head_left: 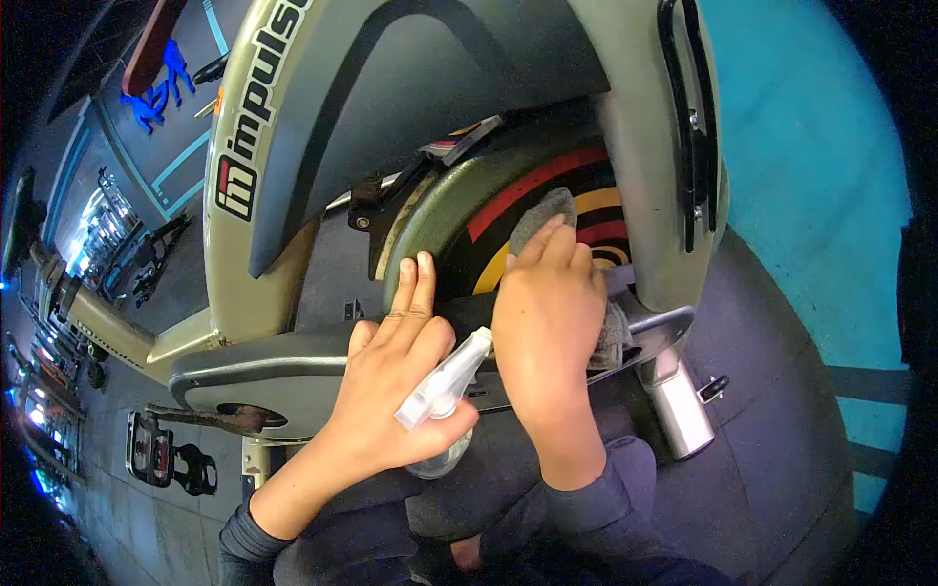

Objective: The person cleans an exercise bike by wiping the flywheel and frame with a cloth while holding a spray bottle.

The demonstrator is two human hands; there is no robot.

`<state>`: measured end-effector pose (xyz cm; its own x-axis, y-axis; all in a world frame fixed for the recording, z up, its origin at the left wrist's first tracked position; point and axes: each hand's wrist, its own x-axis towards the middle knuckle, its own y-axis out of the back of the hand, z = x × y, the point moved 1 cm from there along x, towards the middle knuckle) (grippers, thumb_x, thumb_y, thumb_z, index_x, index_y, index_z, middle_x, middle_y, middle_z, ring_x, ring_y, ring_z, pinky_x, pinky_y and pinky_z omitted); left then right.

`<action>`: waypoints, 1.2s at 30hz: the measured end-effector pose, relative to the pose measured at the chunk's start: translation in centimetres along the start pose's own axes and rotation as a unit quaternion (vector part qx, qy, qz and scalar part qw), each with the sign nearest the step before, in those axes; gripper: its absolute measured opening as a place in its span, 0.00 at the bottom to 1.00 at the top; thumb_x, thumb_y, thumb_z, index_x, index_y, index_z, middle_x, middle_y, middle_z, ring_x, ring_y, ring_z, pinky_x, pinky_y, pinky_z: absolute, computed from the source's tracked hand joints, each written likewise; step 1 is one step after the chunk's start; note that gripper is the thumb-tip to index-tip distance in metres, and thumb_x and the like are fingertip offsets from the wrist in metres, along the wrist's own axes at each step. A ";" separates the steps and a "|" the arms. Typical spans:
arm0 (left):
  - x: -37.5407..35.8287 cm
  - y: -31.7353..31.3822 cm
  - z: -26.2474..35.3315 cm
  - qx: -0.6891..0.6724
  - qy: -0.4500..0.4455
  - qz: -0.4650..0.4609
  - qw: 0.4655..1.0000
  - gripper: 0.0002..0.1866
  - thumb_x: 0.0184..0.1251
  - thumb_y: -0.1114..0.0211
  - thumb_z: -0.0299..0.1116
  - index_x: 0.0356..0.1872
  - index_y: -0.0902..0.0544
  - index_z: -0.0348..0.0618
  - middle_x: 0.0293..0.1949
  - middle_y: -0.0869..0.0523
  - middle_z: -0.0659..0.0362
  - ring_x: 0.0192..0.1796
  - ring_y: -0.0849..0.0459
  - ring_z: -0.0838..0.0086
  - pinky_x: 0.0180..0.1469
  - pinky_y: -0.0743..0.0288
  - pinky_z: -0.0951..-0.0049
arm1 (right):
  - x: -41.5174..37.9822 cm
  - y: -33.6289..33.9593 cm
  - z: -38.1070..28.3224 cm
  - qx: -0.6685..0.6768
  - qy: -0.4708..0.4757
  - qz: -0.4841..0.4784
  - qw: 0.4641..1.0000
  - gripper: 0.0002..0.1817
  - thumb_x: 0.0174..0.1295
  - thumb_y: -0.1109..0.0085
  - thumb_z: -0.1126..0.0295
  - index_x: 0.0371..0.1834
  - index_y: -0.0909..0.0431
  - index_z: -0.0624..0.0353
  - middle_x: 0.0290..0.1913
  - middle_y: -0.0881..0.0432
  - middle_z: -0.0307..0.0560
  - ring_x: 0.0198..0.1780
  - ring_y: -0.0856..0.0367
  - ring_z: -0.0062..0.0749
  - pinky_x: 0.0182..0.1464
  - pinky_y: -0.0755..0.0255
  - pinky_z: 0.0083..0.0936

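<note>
A spin bike's flywheel [445, 210], dark with red and yellow rings, shows through the opening in the frame. My right hand [552, 322] presses a grey cloth [543, 217] to the wheel's face. More of the cloth hangs below that hand by the frame's lower bar. My left hand [391, 381] grips a spray bottle [442, 386] with a white trigger head, its thumb wrapped round the neck. Two fingers of this hand stretch out to the flywheel's rim. The bottle's clear body is mostly hidden behind the left hand.
The bike's grey and gold housing [469, 59] rises in front of me. A pedal [151, 449] sticks out at the lower left, and a silver foot tube [679, 415] stands at the right. Other gym machines [103, 244] are at far left. Blue flooring [801, 195] lies at right.
</note>
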<state>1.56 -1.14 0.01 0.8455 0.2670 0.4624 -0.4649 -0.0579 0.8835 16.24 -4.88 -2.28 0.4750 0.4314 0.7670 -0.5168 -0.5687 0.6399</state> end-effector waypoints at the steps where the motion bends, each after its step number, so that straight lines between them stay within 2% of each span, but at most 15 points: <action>1: 0.0 0.0 0.0 0.000 0.000 -0.001 1.000 0.21 0.39 0.33 0.41 0.33 0.27 0.40 0.72 0.44 0.29 0.76 0.40 0.50 0.49 0.37 0.63 | 0.0 0.0 0.1 0.000 0.000 -0.001 1.000 0.18 0.62 0.47 0.66 0.50 0.21 0.67 0.38 0.24 0.41 0.40 0.25 0.32 0.42 0.27 0.26; 3: 0.0 0.1 0.0 -0.002 0.012 -0.008 1.000 0.21 0.39 0.33 0.40 0.33 0.27 0.40 0.72 0.44 0.29 0.76 0.40 0.50 0.50 0.36 0.63 | 0.2 0.2 0.2 0.052 -0.008 0.004 0.999 0.17 0.61 0.45 0.65 0.47 0.20 0.67 0.38 0.24 0.42 0.41 0.24 0.32 0.42 0.26 0.27; 4: -0.1 0.2 0.0 0.001 0.012 -0.009 1.000 0.21 0.39 0.33 0.40 0.33 0.27 0.40 0.72 0.44 0.29 0.76 0.40 0.50 0.50 0.36 0.63 | 0.2 0.2 0.7 0.151 -0.028 -0.023 0.988 0.24 0.63 0.41 0.63 0.55 0.25 0.75 0.43 0.22 0.52 0.47 0.21 0.42 0.47 0.25 0.35; 8: -0.2 0.4 -0.1 -0.006 0.015 -0.011 1.000 0.20 0.39 0.33 0.39 0.33 0.28 0.41 0.72 0.44 0.30 0.76 0.40 0.50 0.53 0.36 0.63 | 0.5 0.3 3.0 0.280 -0.015 -0.037 0.959 0.22 0.66 0.43 0.63 0.53 0.23 0.73 0.43 0.23 0.56 0.46 0.21 0.51 0.47 0.25 0.40; 11: -0.2 0.5 0.0 -0.006 0.012 -0.012 1.000 0.20 0.40 0.32 0.39 0.33 0.28 0.41 0.72 0.43 0.31 0.76 0.41 0.50 0.53 0.36 0.63 | 0.9 -0.4 3.5 0.247 -0.028 -0.007 0.969 0.23 0.65 0.42 0.61 0.54 0.24 0.71 0.42 0.23 0.51 0.48 0.20 0.46 0.46 0.22 0.37; 13: -0.1 0.6 0.0 -0.005 0.016 -0.012 1.000 0.20 0.40 0.32 0.39 0.33 0.28 0.41 0.73 0.43 0.31 0.77 0.42 0.51 0.53 0.36 0.63 | 1.3 -0.6 3.3 0.258 -0.063 -0.038 0.963 0.23 0.66 0.44 0.61 0.55 0.25 0.71 0.46 0.21 0.54 0.49 0.19 0.49 0.47 0.22 0.39; 15: -0.1 0.6 0.0 -0.024 0.019 -0.017 0.999 0.21 0.40 0.32 0.40 0.33 0.29 0.41 0.73 0.43 0.32 0.77 0.42 0.51 0.51 0.36 0.63 | 1.5 -1.9 2.8 0.183 -0.096 0.070 0.976 0.22 0.69 0.48 0.60 0.54 0.24 0.72 0.46 0.23 0.58 0.45 0.20 0.54 0.48 0.24 0.43; 20: -0.2 0.3 -0.2 -0.023 0.006 -0.010 1.000 0.21 0.40 0.32 0.41 0.33 0.29 0.40 0.73 0.43 0.32 0.77 0.42 0.51 0.49 0.38 0.63 | 1.6 -1.8 2.7 0.148 -0.097 0.056 0.983 0.22 0.70 0.49 0.61 0.53 0.24 0.72 0.45 0.23 0.58 0.45 0.19 0.53 0.47 0.23 0.44; 23: 0.1 0.3 0.1 -0.008 0.008 -0.017 1.000 0.22 0.40 0.32 0.42 0.34 0.29 0.40 0.73 0.43 0.31 0.77 0.42 0.51 0.49 0.38 0.63 | 0.9 -0.7 2.3 0.159 -0.071 0.038 0.984 0.21 0.67 0.45 0.62 0.51 0.23 0.72 0.43 0.22 0.54 0.43 0.19 0.48 0.46 0.24 0.42; 25: 0.2 0.1 0.2 0.004 0.013 -0.027 1.000 0.23 0.40 0.32 0.42 0.34 0.29 0.40 0.73 0.43 0.31 0.77 0.42 0.51 0.49 0.38 0.63 | 0.0 0.1 1.4 0.167 0.016 0.014 0.986 0.21 0.63 0.41 0.63 0.50 0.22 0.72 0.40 0.22 0.51 0.42 0.20 0.43 0.45 0.26 0.38; 26: 0.1 0.0 0.2 0.004 0.009 -0.019 1.000 0.23 0.40 0.32 0.42 0.34 0.29 0.40 0.73 0.44 0.31 0.77 0.42 0.51 0.49 0.38 0.62 | -0.1 0.4 1.0 0.170 0.027 0.014 0.985 0.21 0.60 0.39 0.63 0.49 0.21 0.72 0.39 0.23 0.49 0.41 0.21 0.40 0.44 0.27 0.35; 30: 0.0 0.2 0.2 -0.001 0.013 -0.021 1.000 0.23 0.40 0.32 0.42 0.34 0.29 0.40 0.73 0.44 0.31 0.76 0.41 0.50 0.49 0.38 0.62 | 0.0 0.4 1.4 0.196 0.024 0.009 0.980 0.21 0.61 0.39 0.64 0.49 0.21 0.73 0.39 0.23 0.49 0.42 0.21 0.41 0.44 0.27 0.35; 33: 0.0 0.2 0.0 -0.007 0.016 -0.022 1.000 0.22 0.40 0.32 0.42 0.34 0.29 0.40 0.73 0.44 0.31 0.76 0.41 0.50 0.49 0.37 0.62 | -0.1 -0.2 2.5 0.222 0.025 0.035 0.974 0.20 0.59 0.38 0.61 0.47 0.20 0.66 0.38 0.24 0.45 0.42 0.23 0.37 0.42 0.26 0.32; 35: 0.0 0.3 0.0 -0.001 0.012 -0.021 1.000 0.22 0.40 0.32 0.41 0.34 0.29 0.40 0.73 0.44 0.31 0.76 0.41 0.50 0.49 0.37 0.62 | 0.3 0.0 3.2 0.225 -0.002 0.012 0.974 0.24 0.65 0.43 0.63 0.58 0.25 0.71 0.44 0.24 0.53 0.44 0.22 0.47 0.46 0.26 0.37; 36: 0.0 0.3 0.0 0.005 0.010 -0.018 1.000 0.22 0.40 0.32 0.41 0.34 0.29 0.40 0.73 0.44 0.31 0.76 0.41 0.50 0.49 0.37 0.62 | 0.5 -0.4 3.5 0.219 -0.030 0.012 0.975 0.24 0.67 0.45 0.62 0.61 0.28 0.69 0.47 0.25 0.54 0.46 0.21 0.49 0.48 0.25 0.39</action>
<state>1.43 -1.20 0.25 0.8567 0.2875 0.4282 -0.4309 -0.0573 0.9006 19.14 -6.89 -2.29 0.5133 0.3798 0.7696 -0.1814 -0.8285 0.5298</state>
